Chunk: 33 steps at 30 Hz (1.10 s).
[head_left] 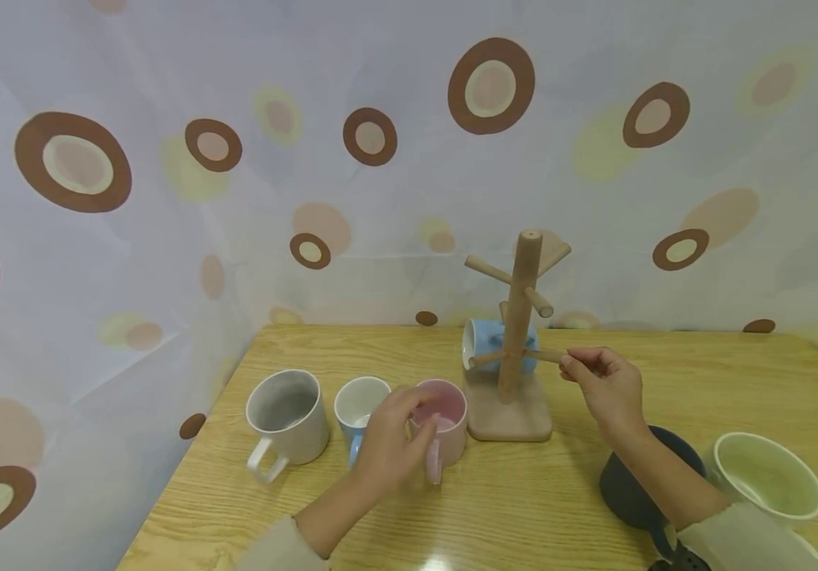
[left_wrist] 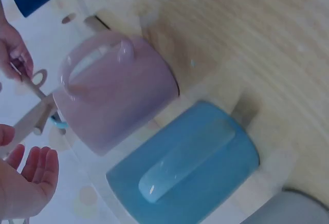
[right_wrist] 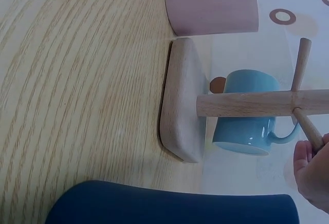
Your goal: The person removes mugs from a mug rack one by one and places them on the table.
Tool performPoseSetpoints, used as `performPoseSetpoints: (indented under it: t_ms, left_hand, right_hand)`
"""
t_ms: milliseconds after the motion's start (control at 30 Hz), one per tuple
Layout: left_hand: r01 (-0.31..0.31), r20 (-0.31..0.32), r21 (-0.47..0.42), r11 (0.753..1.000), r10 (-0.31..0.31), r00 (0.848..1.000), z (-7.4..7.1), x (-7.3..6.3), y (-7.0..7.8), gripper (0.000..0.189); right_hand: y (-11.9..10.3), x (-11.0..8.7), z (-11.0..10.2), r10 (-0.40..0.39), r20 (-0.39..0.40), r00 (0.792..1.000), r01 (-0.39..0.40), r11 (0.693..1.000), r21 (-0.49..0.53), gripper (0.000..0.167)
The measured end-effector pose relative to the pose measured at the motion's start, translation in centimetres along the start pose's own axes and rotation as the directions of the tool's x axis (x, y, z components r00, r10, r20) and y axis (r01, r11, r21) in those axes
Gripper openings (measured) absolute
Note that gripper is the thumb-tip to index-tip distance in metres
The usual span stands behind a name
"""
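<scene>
My right hand (head_left: 607, 388) pinches the end of a lower right peg on a wooden mug tree (head_left: 520, 309). On a rear lower peg hangs a light blue mug (right_wrist: 241, 131), lying sideways behind the post. My left hand (head_left: 389, 444) hovers by the rim of a pink mug (head_left: 454, 444), fingers loosely bent and thumb apart. The left wrist view shows that hand's fingers beside the pink mug, gripping nothing. The pink mug stands upright, its handle toward me. Just left of it, a blue mug (left_wrist: 180, 167) with a white inside is partly hidden by my left hand.
A large white mug (head_left: 294, 428) stands at the left of the wooden table (head_left: 523, 507). Under my right forearm is a dark mug (head_left: 626, 488), with a pale green mug (head_left: 773, 476) beside it. A patterned curtain (head_left: 394, 198) hangs behind the table.
</scene>
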<state>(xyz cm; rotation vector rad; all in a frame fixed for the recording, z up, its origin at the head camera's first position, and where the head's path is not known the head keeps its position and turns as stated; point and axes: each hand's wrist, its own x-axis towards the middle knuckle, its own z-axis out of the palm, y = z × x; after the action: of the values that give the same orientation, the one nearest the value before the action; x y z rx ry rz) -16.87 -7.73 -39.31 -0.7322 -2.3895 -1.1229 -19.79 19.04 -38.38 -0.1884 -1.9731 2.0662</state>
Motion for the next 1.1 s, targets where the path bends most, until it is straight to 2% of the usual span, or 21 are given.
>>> performPoseSetpoints:
  t_ms: [133,367,533,667,767,933,1100]
  left_hand:
    - [0.024,0.026,0.011,1.000,-0.024,0.999,-0.1,1.4,-0.4,0.025]
    - [0.108,0.082,-0.057,0.992,-0.104,0.991,-0.2,3.5,-0.2,0.026]
    - [0.140,0.161,-0.082,0.987,-0.125,0.979,0.9,5.3,0.4,0.028]
    - [0.148,0.207,-0.068,0.987,-0.132,0.969,1.9,6.5,0.9,0.029]
    - [0.159,0.192,-0.059,0.986,-0.145,0.971,2.6,7.1,1.1,0.025]
    - [0.171,0.133,-0.127,0.977,-0.154,0.979,3.4,7.5,1.0,0.013]
    - [0.193,0.126,-0.139,0.971,-0.176,0.976,3.6,7.9,1.0,0.011]
  right_hand:
    - [0.1,0.1,0.1,0.001,-0.004,1.000,-0.001,1.000,0.013,0.018]
    - [0.3,0.0,0.3,-0.002,-0.001,1.000,0.002,0.996,0.089,0.015]
    - [0.3,-0.1,0.4,0.001,-0.022,1.000,0.001,0.994,0.113,0.011]
    - [0.2,-0.1,0.5,0.009,-0.026,1.000,-0.005,0.990,0.140,0.013]
    - [0.2,0.0,0.6,0.020,-0.025,0.999,-0.016,0.989,0.150,0.012]
    - [0.2,-0.1,0.8,0.024,-0.036,0.999,-0.020,0.991,0.133,0.017]
    - [0.1,0.0,0.5,0.021,-0.022,1.000,-0.019,0.994,0.109,0.019]
